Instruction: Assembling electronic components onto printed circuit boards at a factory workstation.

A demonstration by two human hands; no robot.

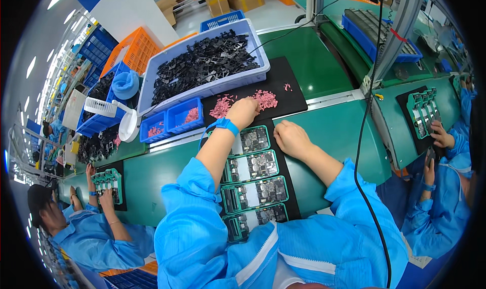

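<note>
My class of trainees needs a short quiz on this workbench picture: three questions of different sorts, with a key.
1. Multiple choice: what is the left hand at?
A. The cardboard boxes
B. The loose pink pieces on the black mat
C. The orange crates

2. True or false: the right hand is inside a small blue bin.

3. Fill in the blank: the large pale tub is heaped with ____ parts.

Key:
1. B.
2. False; the right hand is to the right of the row of green-framed circuit boards.
3. Black.
</note>
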